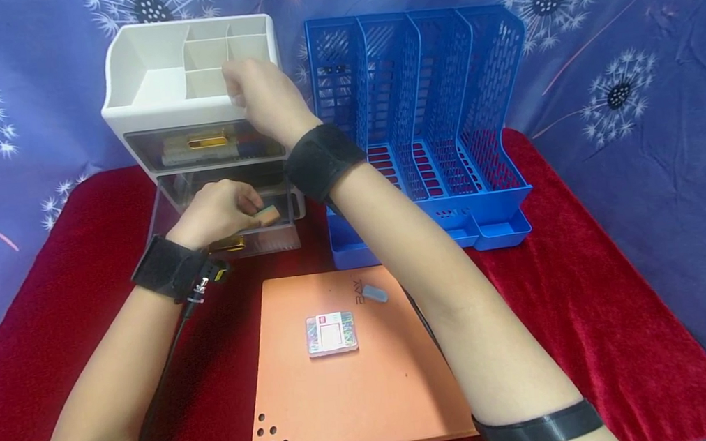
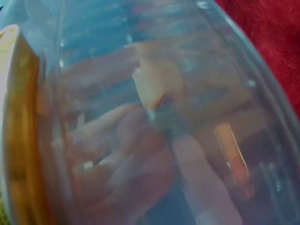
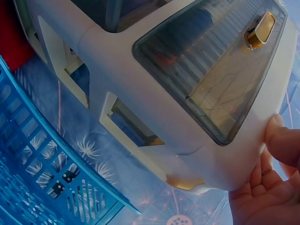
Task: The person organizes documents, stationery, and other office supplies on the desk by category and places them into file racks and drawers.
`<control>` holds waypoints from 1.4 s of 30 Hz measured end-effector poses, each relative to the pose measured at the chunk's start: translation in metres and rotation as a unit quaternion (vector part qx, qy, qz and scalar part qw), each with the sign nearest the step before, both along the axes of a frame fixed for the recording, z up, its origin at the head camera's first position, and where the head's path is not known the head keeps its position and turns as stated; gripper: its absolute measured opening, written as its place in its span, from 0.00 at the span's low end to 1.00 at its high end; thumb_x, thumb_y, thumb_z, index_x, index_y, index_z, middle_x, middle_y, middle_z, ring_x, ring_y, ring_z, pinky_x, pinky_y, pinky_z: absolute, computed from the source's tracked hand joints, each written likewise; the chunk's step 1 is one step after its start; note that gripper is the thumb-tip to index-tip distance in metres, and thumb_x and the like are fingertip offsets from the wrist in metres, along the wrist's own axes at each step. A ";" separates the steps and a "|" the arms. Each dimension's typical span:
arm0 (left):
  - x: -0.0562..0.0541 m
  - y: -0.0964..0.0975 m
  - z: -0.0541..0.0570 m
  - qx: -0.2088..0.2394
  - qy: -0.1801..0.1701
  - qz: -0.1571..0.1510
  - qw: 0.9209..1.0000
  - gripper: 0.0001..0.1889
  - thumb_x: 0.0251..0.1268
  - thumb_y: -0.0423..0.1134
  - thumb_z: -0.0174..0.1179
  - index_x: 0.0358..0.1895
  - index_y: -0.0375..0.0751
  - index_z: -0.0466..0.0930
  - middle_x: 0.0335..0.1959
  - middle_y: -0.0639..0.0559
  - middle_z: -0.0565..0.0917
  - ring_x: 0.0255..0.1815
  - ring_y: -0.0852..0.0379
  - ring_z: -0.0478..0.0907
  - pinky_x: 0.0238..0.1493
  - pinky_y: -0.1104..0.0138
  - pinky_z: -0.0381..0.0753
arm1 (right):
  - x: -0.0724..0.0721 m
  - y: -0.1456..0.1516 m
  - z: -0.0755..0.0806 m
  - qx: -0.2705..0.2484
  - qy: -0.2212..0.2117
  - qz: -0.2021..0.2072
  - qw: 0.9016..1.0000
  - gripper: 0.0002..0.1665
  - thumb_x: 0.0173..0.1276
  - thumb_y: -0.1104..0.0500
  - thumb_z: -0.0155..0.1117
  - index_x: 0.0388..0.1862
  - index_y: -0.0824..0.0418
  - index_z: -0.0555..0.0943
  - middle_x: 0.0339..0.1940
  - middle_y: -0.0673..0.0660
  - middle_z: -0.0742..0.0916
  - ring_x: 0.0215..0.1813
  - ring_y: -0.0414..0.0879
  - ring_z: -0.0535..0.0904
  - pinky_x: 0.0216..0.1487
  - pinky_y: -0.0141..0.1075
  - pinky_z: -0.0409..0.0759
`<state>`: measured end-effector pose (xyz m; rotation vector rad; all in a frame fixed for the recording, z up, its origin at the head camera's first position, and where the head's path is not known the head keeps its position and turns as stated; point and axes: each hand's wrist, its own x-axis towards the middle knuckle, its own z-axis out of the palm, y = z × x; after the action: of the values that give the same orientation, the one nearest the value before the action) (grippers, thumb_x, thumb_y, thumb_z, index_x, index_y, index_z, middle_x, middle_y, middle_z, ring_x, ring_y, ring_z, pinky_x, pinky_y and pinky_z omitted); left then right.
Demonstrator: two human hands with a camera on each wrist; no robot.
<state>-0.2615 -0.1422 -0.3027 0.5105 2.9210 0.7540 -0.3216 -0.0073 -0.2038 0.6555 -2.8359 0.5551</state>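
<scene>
A white desktop organizer [image 1: 148, 112] with clear-fronted drawers stands at the back left. My right hand [image 1: 267, 98] grips its top front rim, thumb on the front and fingers over the edge, as the right wrist view shows. Lower down, my left hand [image 1: 216, 208] pinches a small orange and green block [image 1: 268, 216] between thumb and fingers, at the pulled-out lower drawer [image 1: 266, 240]. In the left wrist view the block [image 2: 159, 84] and fingers show blurred through the clear drawer wall. The closed top drawer [image 1: 160, 143] has a gold handle [image 1: 207, 141] and holds pens.
A blue file rack [image 1: 430, 207] stands right of the organizer, behind my right forearm. On the orange board [image 1: 319, 405] in front lie a clear box of small colourful items [image 1: 331, 334] and a small translucent piece [image 1: 375, 293]. Red cloth [image 1: 590, 340] covers the table.
</scene>
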 end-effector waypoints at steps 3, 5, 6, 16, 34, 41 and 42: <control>0.001 -0.001 0.000 0.002 0.014 0.004 1.000 0.13 0.50 0.33 0.67 0.40 0.33 0.81 0.34 0.38 0.85 0.39 0.44 0.81 0.42 0.51 0.75 | 0.000 -0.001 0.000 -0.001 0.000 0.000 1.000 0.12 0.60 0.72 0.54 0.37 0.56 0.73 0.40 0.48 0.78 0.44 0.41 0.73 0.43 0.29 0.69; 0.002 -0.001 0.001 0.003 0.027 0.006 1.000 0.14 0.50 0.34 0.68 0.40 0.33 0.81 0.34 0.38 0.85 0.39 0.44 0.81 0.41 0.51 0.75 | 0.000 -0.001 0.000 -0.001 -0.002 -0.001 1.000 0.11 0.62 0.71 0.54 0.38 0.56 0.73 0.40 0.48 0.78 0.44 0.41 0.73 0.44 0.29 0.69; 0.003 -0.001 0.001 0.004 0.035 0.005 0.999 0.14 0.50 0.34 0.68 0.40 0.32 0.81 0.34 0.38 0.85 0.38 0.44 0.81 0.40 0.51 0.75 | 0.000 -0.001 0.000 -0.001 -0.003 -0.002 1.000 0.10 0.62 0.70 0.54 0.38 0.56 0.73 0.40 0.48 0.79 0.45 0.41 0.73 0.44 0.29 0.69; 0.018 0.009 0.014 0.040 0.120 -0.009 0.992 0.14 0.52 0.34 0.66 0.42 0.33 0.81 0.37 0.39 0.84 0.40 0.45 0.81 0.43 0.51 0.76 | 0.001 -0.001 0.001 0.009 0.003 -0.008 1.000 0.08 0.64 0.67 0.55 0.39 0.56 0.73 0.40 0.48 0.78 0.42 0.40 0.71 0.43 0.29 0.69; 0.071 0.053 0.027 0.036 0.243 -0.108 0.963 0.11 0.52 0.34 0.68 0.40 0.38 0.82 0.35 0.47 0.83 0.38 0.51 0.80 0.43 0.56 0.78 | 0.001 -0.002 0.002 0.004 0.000 -0.006 1.000 0.07 0.64 0.68 0.56 0.37 0.56 0.73 0.39 0.48 0.78 0.41 0.40 0.70 0.43 0.29 0.69; 0.074 0.067 0.013 0.012 0.238 -0.161 0.958 0.11 0.49 0.34 0.69 0.39 0.39 0.84 0.37 0.48 0.84 0.40 0.51 0.80 0.42 0.57 0.78 | 0.001 -0.001 0.001 0.008 0.008 -0.005 1.000 0.09 0.63 0.69 0.54 0.34 0.55 0.71 0.38 0.48 0.77 0.41 0.40 0.70 0.42 0.29 0.69; 0.073 0.069 0.010 0.006 0.236 -0.169 0.957 0.11 0.49 0.34 0.69 0.39 0.40 0.84 0.37 0.49 0.84 0.40 0.52 0.81 0.42 0.58 0.78 | 0.001 -0.001 0.001 0.006 0.007 -0.005 1.000 0.09 0.64 0.69 0.54 0.34 0.55 0.71 0.38 0.48 0.77 0.41 0.40 0.70 0.42 0.29 0.69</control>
<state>-0.1883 -0.0735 -0.2925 1.3143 3.0980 0.6785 -0.3205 -0.0085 -0.2026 0.6452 -2.8308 0.5308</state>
